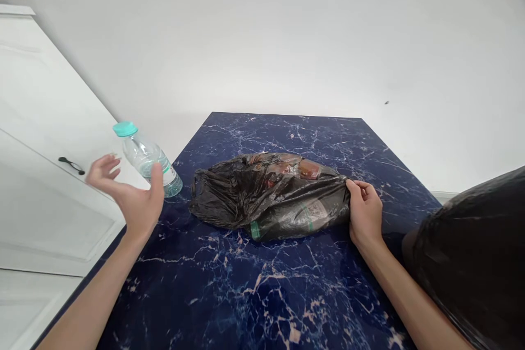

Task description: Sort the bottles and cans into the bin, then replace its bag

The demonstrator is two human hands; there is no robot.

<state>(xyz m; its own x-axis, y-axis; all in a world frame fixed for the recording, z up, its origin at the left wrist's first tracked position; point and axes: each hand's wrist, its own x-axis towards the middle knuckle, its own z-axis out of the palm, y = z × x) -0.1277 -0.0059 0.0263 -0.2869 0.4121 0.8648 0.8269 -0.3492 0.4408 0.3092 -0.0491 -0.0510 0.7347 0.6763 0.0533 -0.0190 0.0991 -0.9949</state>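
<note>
A black plastic bag (229,186) lies across the blue marbled table. Through its thin film show a bottle with a green cap and pale label, and something reddish-brown. Its right end is pinched between the thumb and fingers of my right hand (366,210). On the left, my left hand (135,191) is raised with fingers and thumb spread, holding nothing. Just behind that hand a clear plastic bottle (143,156) with a turquoise cap and a label stands near the table's left edge, appearing tilted in the wide view. I cannot tell whether the hand touches it.
The blue table (262,295) reaches back towards a white wall (262,38). White cabinet doors (45,120) with a dark handle (71,165) flank it on the left. Another large black plastic bag (479,251) bulges at the right, beside my right forearm.
</note>
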